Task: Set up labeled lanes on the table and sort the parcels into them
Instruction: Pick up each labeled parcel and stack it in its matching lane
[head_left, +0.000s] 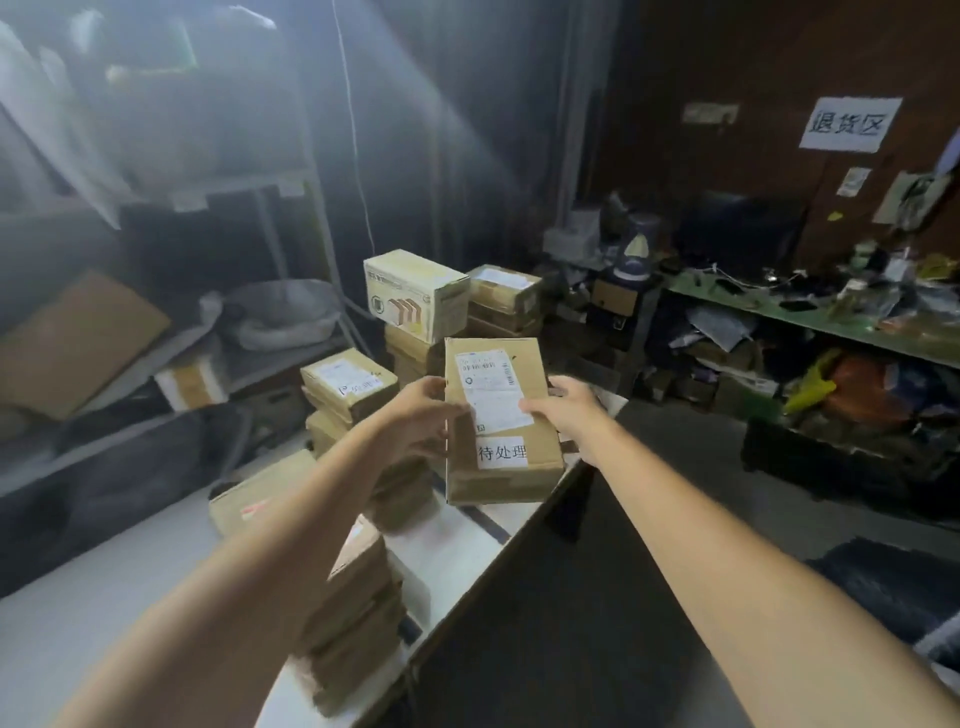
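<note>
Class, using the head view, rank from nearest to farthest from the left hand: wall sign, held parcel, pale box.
1. Held parcel: gripped by the left hand, centre.
2. Pale box: farther back, centre.
3. Wall sign: far right, on the back wall.

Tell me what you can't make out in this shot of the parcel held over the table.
1. Head view: fine print on the shipping label of the held parcel is too small and blurred.
2. Head view: fingers of the left hand and right hand are hidden behind that parcel.
3. Head view: lane marks on the table, if any, are covered by parcel stacks and forearms.
</note>
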